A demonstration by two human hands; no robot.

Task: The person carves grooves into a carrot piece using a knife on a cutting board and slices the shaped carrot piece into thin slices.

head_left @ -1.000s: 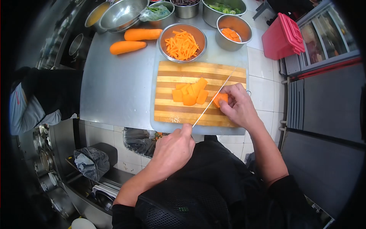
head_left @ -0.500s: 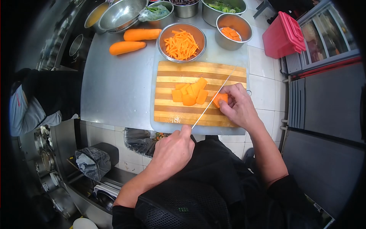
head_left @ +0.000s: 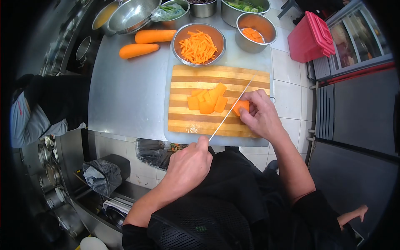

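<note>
My left hand (head_left: 189, 162) is closed around the handle of a knife (head_left: 227, 114). The thin blade slants up and right over the striped wooden cutting board (head_left: 183, 125), edge-on to my view. Just right of the blade, my right hand (head_left: 260, 112) grips a carrot chunk (head_left: 240, 107) with curled fingers, pressing it on the board. Left of the blade lies a loose pile of carrot slices (head_left: 212, 99). A metal bowl (head_left: 223, 52) of carrot sticks (head_left: 198, 48) stands beyond the board.
Two peeled carrots (head_left: 139, 50) lie left of the bowl. A metal pot (head_left: 258, 46) with carrot pieces stands at right. Colanders (head_left: 132, 18) and greens containers line the back. A red bin (head_left: 310, 37) stands on the floor. Another person's hand (head_left: 354, 216) shows at lower right.
Another person's hand and forearm have come into view at lower right. The knife tip has shifted slightly down and left; both my hands keep their hold in nearly the same place.
</note>
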